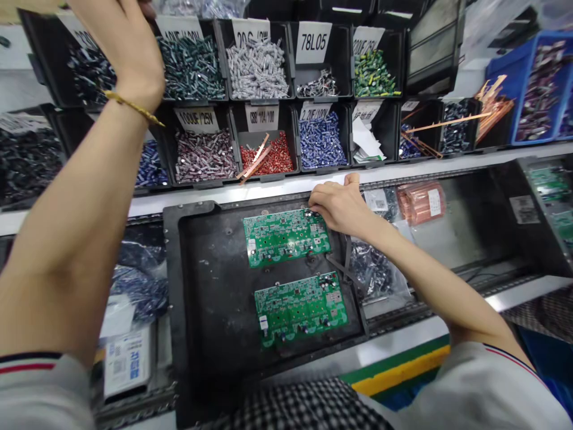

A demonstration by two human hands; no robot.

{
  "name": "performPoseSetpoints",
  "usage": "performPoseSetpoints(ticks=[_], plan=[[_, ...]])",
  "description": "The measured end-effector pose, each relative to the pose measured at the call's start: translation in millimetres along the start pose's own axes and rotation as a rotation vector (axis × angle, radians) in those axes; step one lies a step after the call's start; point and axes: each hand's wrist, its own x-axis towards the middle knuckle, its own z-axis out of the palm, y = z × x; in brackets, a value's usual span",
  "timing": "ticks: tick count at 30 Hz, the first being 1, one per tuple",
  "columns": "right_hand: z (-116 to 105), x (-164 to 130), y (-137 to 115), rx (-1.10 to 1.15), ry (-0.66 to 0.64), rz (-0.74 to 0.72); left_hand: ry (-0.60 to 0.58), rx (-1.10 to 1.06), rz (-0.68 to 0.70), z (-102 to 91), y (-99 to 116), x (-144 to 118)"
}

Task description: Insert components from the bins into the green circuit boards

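The right hand [338, 206] pinches with closed fingers at the far right corner of the upper board [286, 237]; the left hand [129, 54] is raised above the bins [257, 68], its grip cannot be told

Two rows of black bins [322, 60] with white labels [313, 42] stand on a white shelf [447, 164]. Blue crates [537, 89] are at right, above a metal worktop [470, 239].

Left hand [120, 45] raised high, fingers out of view; right hand [339, 206] stretched forward, palm down, fingers curled
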Motion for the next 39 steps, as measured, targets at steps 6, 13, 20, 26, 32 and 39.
performPoseSetpoints(ticks=[6, 13, 20, 26, 32, 39], plan=[[-3, 0, 3, 0.242, 0.026, 0.113, -0.784, -0.376, -0.526, -0.7, -5, -146], [-18, -19, -17, 0.672, 0.247, 0.207, -0.92, -0.431, -0.923, 1.3, -39, -237], [-25, -36, -38, 0.48, 0.273, 0.142, -0.845, -0.421, -0.8, 11.4, -35, -249], [-17, -30, -4, 0.194, 0.142, 0.113, -0.725, -0.497, -1.143, 7.6, -27, -247], [3, -23, 16, 0.246, 0.039, 0.004, -0.76, -0.372, -1.041, -0.7, -35, -257], [4, -23, 13, 0.238, 0.037, 0.011, -0.878, -0.316, -0.833, 0.0, -40, -256]])
